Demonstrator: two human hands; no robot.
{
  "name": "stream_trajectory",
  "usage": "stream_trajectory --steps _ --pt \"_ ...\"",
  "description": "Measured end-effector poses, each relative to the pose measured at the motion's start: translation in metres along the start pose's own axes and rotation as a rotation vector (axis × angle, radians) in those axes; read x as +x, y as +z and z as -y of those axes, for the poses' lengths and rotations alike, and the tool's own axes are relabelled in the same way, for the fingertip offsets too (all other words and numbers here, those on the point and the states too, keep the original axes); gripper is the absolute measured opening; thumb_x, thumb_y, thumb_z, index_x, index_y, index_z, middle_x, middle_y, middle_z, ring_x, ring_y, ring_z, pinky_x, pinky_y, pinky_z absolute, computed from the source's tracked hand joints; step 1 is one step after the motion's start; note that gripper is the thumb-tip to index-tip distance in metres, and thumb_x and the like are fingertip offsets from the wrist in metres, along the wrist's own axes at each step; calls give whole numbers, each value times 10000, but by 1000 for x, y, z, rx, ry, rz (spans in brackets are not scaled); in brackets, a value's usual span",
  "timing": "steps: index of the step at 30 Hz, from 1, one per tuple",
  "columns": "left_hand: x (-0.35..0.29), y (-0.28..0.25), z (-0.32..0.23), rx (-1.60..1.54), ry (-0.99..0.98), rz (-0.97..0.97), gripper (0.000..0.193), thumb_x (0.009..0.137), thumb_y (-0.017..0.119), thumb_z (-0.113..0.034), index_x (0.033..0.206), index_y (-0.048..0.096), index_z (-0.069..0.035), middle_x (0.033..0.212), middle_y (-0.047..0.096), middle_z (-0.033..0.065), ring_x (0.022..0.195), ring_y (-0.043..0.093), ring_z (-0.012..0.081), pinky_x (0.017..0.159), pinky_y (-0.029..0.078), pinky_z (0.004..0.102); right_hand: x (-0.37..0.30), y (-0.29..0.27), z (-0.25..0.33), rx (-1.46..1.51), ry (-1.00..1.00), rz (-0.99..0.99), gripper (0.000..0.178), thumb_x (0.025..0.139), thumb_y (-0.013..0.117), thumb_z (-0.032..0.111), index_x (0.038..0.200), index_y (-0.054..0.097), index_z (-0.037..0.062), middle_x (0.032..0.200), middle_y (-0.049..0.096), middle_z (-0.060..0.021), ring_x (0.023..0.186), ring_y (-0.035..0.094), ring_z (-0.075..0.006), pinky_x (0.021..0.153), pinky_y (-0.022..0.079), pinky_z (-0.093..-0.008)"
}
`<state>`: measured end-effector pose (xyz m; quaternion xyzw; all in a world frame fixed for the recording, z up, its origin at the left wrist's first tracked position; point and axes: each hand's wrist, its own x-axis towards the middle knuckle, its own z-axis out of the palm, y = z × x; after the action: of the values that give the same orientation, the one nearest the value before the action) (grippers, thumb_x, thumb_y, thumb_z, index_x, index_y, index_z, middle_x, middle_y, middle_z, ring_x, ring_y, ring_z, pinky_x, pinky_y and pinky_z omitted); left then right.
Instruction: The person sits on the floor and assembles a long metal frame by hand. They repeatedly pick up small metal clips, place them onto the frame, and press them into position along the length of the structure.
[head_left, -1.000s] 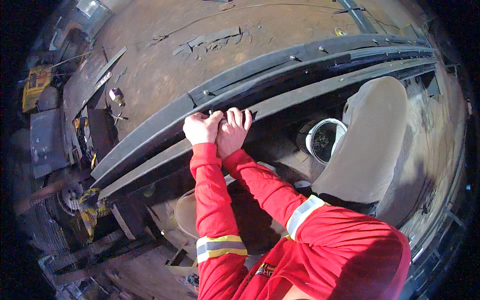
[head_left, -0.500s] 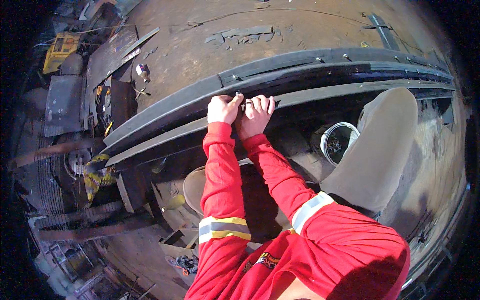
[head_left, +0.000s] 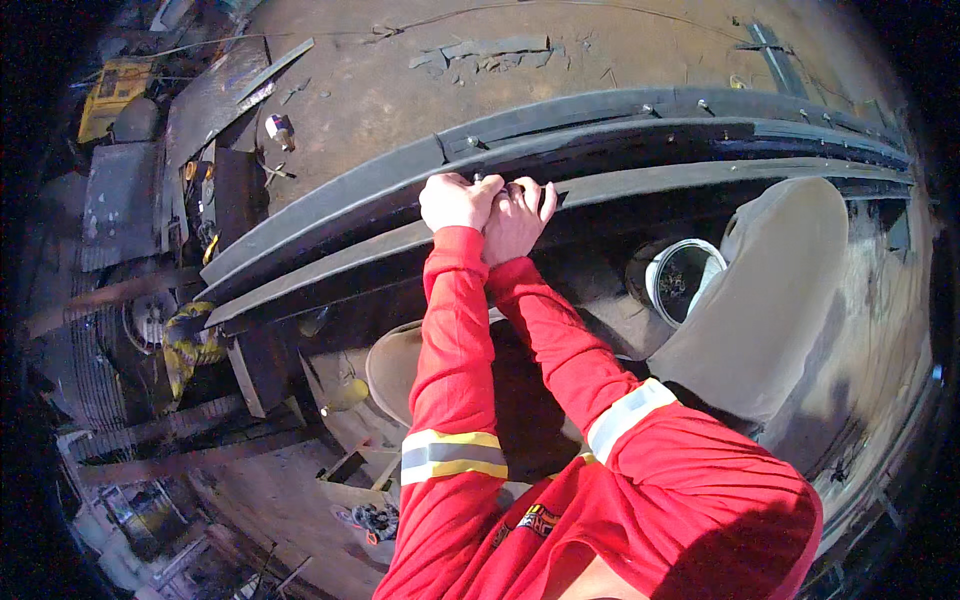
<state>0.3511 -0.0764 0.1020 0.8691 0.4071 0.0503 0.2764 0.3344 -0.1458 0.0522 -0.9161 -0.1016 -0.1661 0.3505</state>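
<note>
Both my hands meet at a long dark steel beam (head_left: pixel 330 225), made of parallel bars bending across the view. My left hand (head_left: pixel 455 202) is closed, its thumb and forefinger pinched at a small metal piece that looks like a bolt (head_left: pixel 478 178). Pressed beside it, my right hand (head_left: pixel 516 215) has curled fingers over the gap between the bars; what lies under them is hidden. On the upper bar just beyond my hands sits another bolt (head_left: pixel 475 143), with several more (head_left: pixel 703 106) farther right.
A white bucket (head_left: pixel 660 283) with small dark pieces inside stands by my right knee (head_left: pixel 770 290). To the left lie a yellow-and-black cloth or glove (head_left: pixel 190 345), dark metal plates (head_left: pixel 122 205) and a yellow machine (head_left: pixel 115 95). A can (head_left: pixel 280 132) and flat scraps (head_left: pixel 495 48) are on the ground beyond.
My hands have shifted slightly right along the beam and closer together. The left thumb now reaches farther toward the right hand. The view has tilted a little.
</note>
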Motion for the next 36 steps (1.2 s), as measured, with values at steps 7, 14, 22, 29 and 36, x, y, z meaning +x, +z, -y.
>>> stream_trajectory --steps 7,14,22,29,36 --pt "3 -4 9 -191 -31 42 381 572 759 -357 635 680 11 624 656 158 603 657 225 639 519 329 3 8 -15 -142 -115 -36 197 775 530 189 746 647 33 925 574 -104 1054 496 -267 1082 255 -479" --pt "4 -3 15 -170 27 78 370 653 754 -362 703 688 -2 598 616 114 568 571 179 592 474 319 2 0 -2 -27 -38 -38 169 750 554 160 751 625 7 884 588 -96 1034 512 -268 1066 265 -508" --pt "14 -17 22 -138 154 321 366 774 690 -340 813 707 23 570 597 88 537 531 117 530 427 282 -2 -1 -3 36 -84 -81 209 732 565 211 738 620 9 835 593 -96 1030 521 -274 1007 290 -552" --pt "2 1 11 -29 115 8 391 613 732 -372 689 699 10 608 644 151 555 631 223 589 512 337 -2 -1 0 -4 -9 28 248 733 561 260 754 639 25 865 615 -94 1032 512 -267 1020 272 -532" --pt "1 -2 4 -3 120 -67 410 564 751 -406 636 699 -6 584 632 170 535 632 265 600 517 352 4 -7 -1 -74 -30 89 232 767 538 247 776 649 44 946 584 -98 1094 472 -274 1076 226 -515"
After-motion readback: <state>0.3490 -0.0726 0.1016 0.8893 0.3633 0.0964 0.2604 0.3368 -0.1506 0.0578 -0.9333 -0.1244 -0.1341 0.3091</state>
